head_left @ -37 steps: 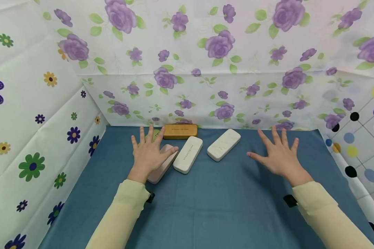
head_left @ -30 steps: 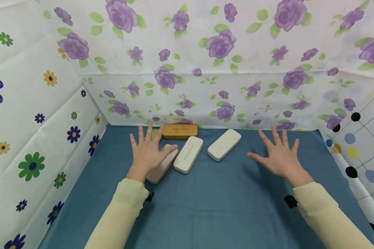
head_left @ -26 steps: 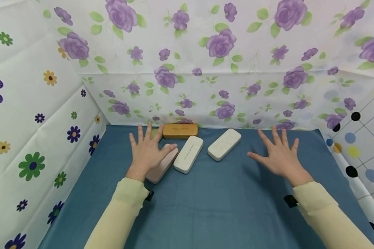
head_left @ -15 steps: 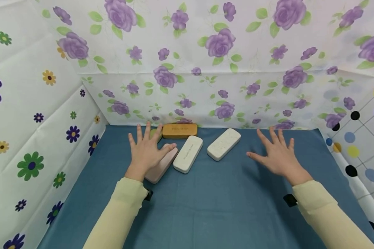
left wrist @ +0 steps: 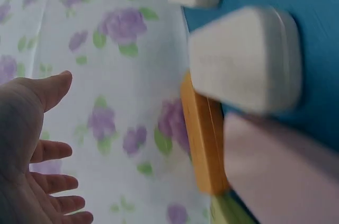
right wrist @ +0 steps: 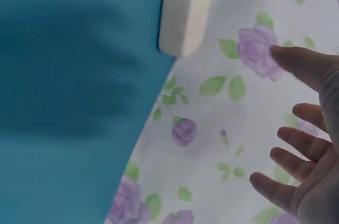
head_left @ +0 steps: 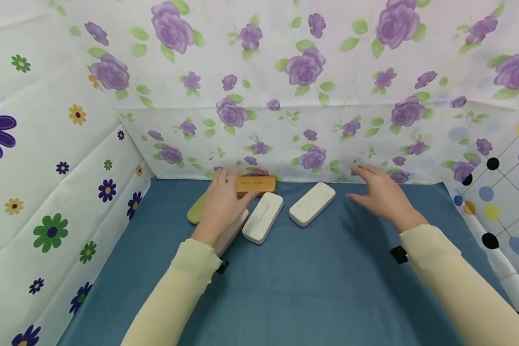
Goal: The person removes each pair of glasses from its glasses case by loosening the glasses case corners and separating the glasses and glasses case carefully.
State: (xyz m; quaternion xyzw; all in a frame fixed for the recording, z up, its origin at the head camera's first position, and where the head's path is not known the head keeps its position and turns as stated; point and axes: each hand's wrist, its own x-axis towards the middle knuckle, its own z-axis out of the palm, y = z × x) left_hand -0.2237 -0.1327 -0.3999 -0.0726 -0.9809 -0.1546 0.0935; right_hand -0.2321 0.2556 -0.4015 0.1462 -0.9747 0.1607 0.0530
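My left hand (head_left: 222, 206) hovers over a pink glasses case (head_left: 233, 234), hiding part of it, and holds nothing. Its fingers are spread and relaxed in the left wrist view, where the hand (left wrist: 24, 155) is apart from the cases. A green case (head_left: 196, 210) lies left of it, partly covered. Beyond is an orange case (head_left: 256, 184) by the back wall. To its right lies a white case (head_left: 263, 218) with dark lettering. A second, speckled white case (head_left: 312, 204) lies between the hands. My right hand (head_left: 382, 197) is raised to the right of it, fingers loosely bent, holding nothing.
A blue cloth (head_left: 311, 288) covers the table. A white cloth with purple roses (head_left: 307, 67) hangs at the back. Flowered cloth (head_left: 52, 230) stands at the left and dotted cloth (head_left: 506, 211) at the right.
Both hands have turned from flat, spread palms to a sideways pose with fingers closer together. The left hand has moved right and the green case shows more. The view has tilted slightly. The cases stay put.
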